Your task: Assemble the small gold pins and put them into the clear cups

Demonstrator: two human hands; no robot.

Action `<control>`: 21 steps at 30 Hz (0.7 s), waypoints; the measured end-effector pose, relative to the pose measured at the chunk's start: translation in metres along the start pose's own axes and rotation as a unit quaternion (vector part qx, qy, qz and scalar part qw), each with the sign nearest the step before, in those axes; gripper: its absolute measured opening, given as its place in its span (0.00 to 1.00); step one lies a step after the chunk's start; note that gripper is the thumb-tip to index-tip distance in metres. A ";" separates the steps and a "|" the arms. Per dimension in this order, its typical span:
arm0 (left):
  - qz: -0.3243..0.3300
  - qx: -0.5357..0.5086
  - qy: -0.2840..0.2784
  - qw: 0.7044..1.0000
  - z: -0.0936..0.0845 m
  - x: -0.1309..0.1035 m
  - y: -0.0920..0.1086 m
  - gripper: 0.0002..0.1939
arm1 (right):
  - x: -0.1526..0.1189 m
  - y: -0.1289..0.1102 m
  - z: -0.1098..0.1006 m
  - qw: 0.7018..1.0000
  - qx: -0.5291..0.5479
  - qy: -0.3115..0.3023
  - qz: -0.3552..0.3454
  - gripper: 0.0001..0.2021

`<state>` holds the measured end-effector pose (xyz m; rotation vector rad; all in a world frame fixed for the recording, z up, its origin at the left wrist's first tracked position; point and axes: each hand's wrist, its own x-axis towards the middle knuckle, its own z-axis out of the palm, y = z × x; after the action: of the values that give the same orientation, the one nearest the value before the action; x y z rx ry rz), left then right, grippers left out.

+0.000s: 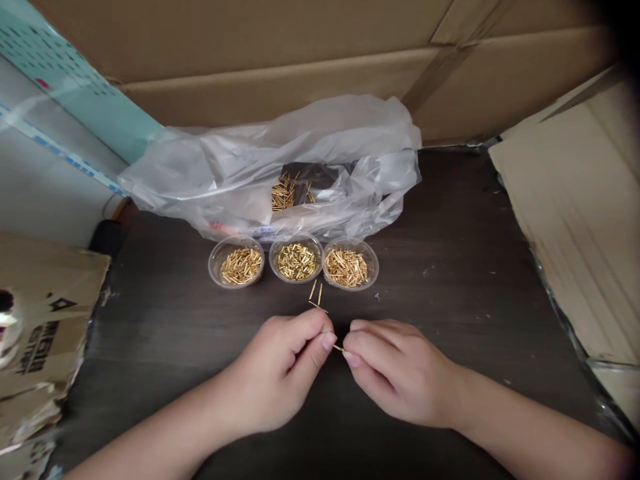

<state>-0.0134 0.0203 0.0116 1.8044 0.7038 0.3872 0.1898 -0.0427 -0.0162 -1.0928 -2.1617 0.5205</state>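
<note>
A thin gold pin (339,348) spans the small gap between my two hands. My left hand (295,367) pinches its left end between thumb and forefinger, and my right hand (400,370) pinches the right end. Just beyond my fingertips, a few loose gold pins (320,294) lie on the dark table. Behind them stand three round clear cups in a row: the left cup (211,268), the middle cup (271,261) and the right cup (376,268), each holding many small gold pieces.
A crumpled clear plastic bag (200,167) lies behind the cups, with more gold pins (284,193) inside. Cardboard (280,47) walls the back of the dark table (450,267). More cardboard stands at the right (580,200) and the left (55,320).
</note>
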 end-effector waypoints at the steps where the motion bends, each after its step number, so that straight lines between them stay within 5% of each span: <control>1: -0.005 -0.008 0.007 1.000 0.001 0.000 0.001 0.14 | 0.000 -0.001 0.001 1.000 -0.007 0.009 0.000 0.09; 13: -0.068 -0.079 0.055 0.993 0.011 -0.003 0.002 0.16 | 0.000 -0.010 0.007 0.995 -0.051 0.090 0.007 0.08; 21: -0.036 -0.069 0.092 0.993 0.017 -0.004 0.004 0.15 | 0.002 -0.011 0.010 0.995 -0.064 0.077 0.009 0.09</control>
<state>-0.0049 0.0042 0.0099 1.6217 0.8476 0.5448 0.1759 -0.0481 -0.0158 -1.1827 -2.0735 0.2984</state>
